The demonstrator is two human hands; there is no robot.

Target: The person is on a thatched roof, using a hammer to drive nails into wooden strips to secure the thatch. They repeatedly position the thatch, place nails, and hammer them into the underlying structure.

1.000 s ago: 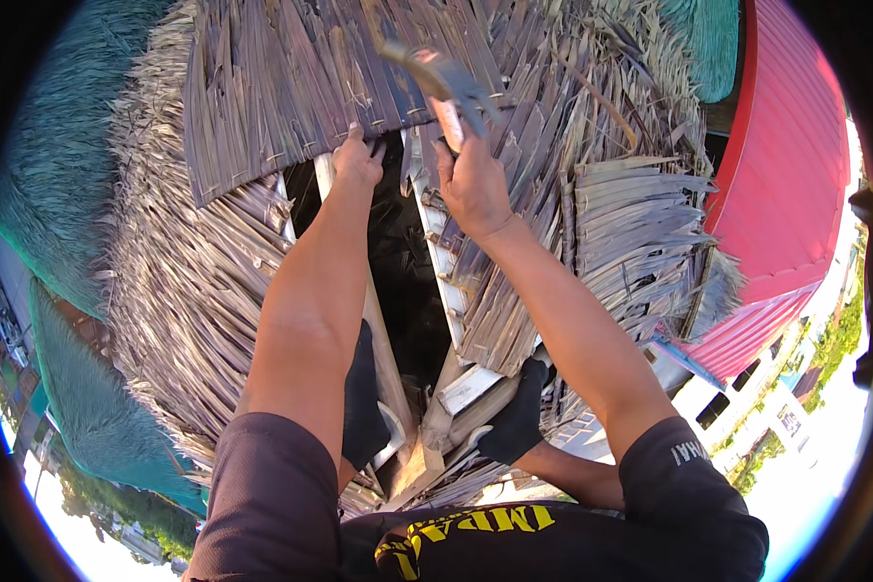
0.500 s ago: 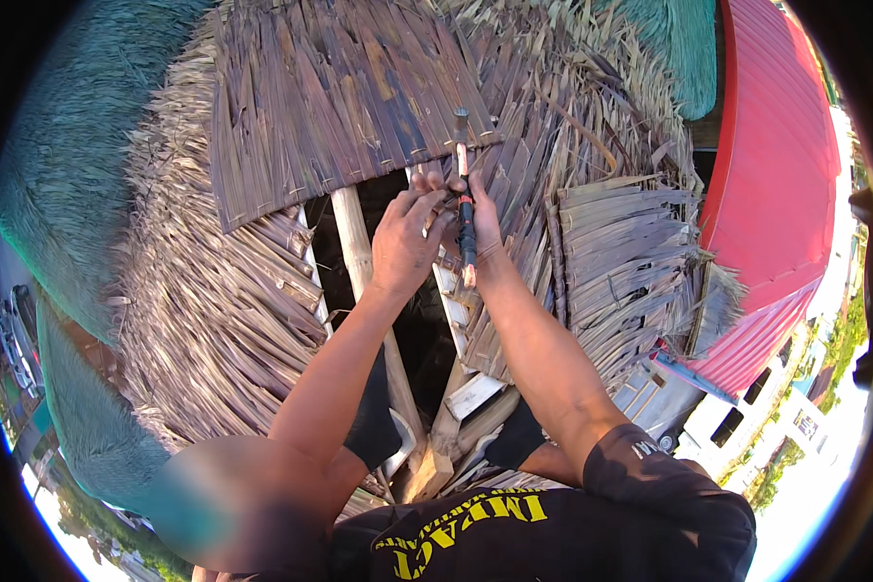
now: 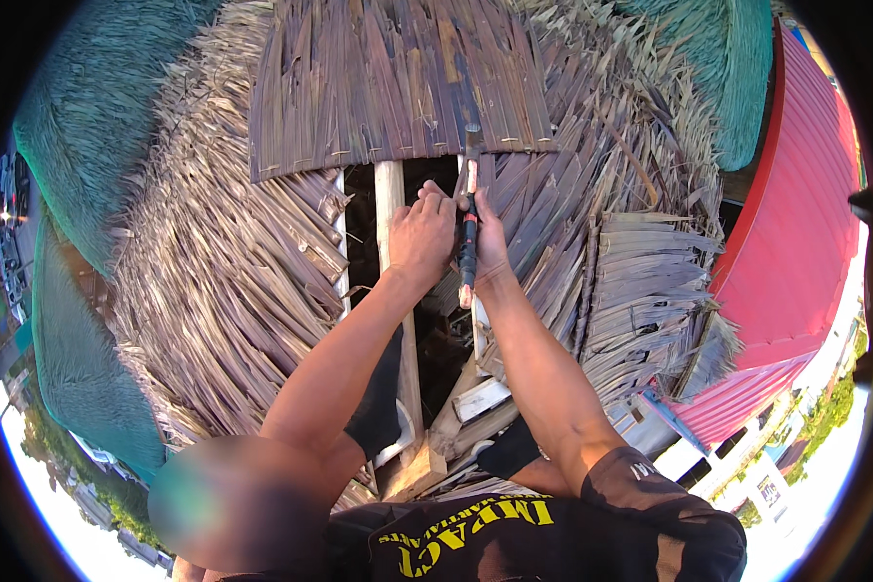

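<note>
My right hand (image 3: 492, 236) grips a hammer (image 3: 468, 254) by its handle, which is wrapped in black and red tape. The hammer's metal head (image 3: 472, 131) points away from me, over the lower edge of a brown palm-leaf thatch panel (image 3: 398, 87). My left hand (image 3: 423, 233) is closed just left of the handle, its fingers bent in toward my right hand. Whatever it pinches, if anything, is hidden. Below the panel, a pale wooden pole (image 3: 389, 189) and a white batten (image 3: 341, 242) cross a dark gap in the roof.
Layered dry thatch (image 3: 223, 281) slopes down on the left. A loose thatch piece (image 3: 645, 281) lies on the right. A cut timber block (image 3: 415, 473) sits close to my body, between my legs. Beyond are green thatched roofs (image 3: 97, 136) and a red metal roof (image 3: 800, 213).
The view has shifted, so the roof appears further right and slightly lower. My left fingers have drawn closer together. The hammer stays in my right hand.
</note>
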